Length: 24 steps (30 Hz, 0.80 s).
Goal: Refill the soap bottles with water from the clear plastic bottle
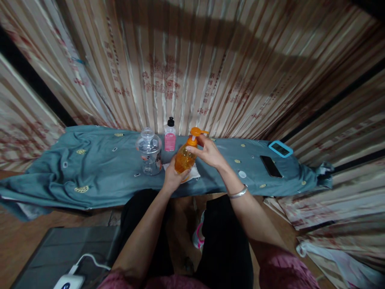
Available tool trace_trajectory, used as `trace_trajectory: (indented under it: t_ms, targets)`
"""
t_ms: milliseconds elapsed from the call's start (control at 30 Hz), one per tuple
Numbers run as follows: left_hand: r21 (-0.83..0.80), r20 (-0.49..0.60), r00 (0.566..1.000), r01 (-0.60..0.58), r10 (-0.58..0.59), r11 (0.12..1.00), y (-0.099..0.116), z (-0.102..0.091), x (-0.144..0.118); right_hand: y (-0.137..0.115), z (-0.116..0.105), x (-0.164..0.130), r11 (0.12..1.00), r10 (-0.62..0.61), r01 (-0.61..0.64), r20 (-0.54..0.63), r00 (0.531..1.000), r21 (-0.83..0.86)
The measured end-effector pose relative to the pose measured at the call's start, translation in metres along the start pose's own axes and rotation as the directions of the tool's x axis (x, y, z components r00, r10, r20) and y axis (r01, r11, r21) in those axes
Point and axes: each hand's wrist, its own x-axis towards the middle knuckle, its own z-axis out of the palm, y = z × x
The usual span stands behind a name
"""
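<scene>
- My left hand (172,176) grips the orange translucent pump bottle (184,159) from below, just above the teal-clothed table (90,172).
- My right hand (207,152) pinches its orange pump head (197,132).
- A clear glass jar (148,151) stands just beside it.

Both forearms reach forward, left hand (172,176) curled in a grip, right hand (207,153) arched above it.

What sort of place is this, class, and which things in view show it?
Probably a home room: striped curtains hang behind a low table under a teal cloth, with a phone and toiletry bottles, one orange bottle in both hands.
</scene>
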Motion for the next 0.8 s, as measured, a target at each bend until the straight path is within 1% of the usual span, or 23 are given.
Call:
trace_trajectory:
  t_ms: [100,267,333,500,567,633,733,800]
  targets:
    - [-0.01,-0.008,1.0,-0.013,0.013,1.0,0.0,0.001,0.0,-0.001,-0.002,0.001,1.0,-0.006,0.006,0.015,1.0,-0.016]
    - [-0.007,-0.001,1.0,-0.004,0.004,1.0,-0.006,0.0,0.001,-0.002,0.003,0.0,0.994,0.069,-0.076,-0.087,0.994,-0.083]
    - [0.014,-0.004,1.0,-0.006,0.006,1.0,-0.008,0.0,0.001,-0.003,0.003,-0.001,0.993,0.075,-0.084,-0.1,0.992,-0.086]
    - [0.037,-0.001,1.0,-0.017,0.017,0.999,-0.007,-0.001,0.001,-0.001,-0.001,-0.002,0.999,0.009,-0.009,-0.008,1.0,-0.043]
    - [0.037,0.0,1.0,-0.022,0.022,0.999,-0.006,-0.001,0.001,0.0,0.0,-0.001,0.999,0.001,-0.001,0.006,1.0,-0.04]
    - [0.031,-0.002,1.0,-0.021,0.021,0.999,-0.006,0.0,0.002,0.002,0.002,0.0,0.998,0.021,-0.022,-0.016,1.0,-0.056]
    - [0.015,-0.006,1.0,-0.009,0.009,1.0,-0.006,0.0,0.002,0.003,0.008,0.001,0.993,0.064,-0.072,-0.089,0.994,-0.092]
    - [0.009,-0.009,1.0,-0.004,0.004,1.0,-0.006,0.0,0.002,0.003,0.01,0.0,0.991,0.074,-0.086,-0.116,0.99,-0.099]
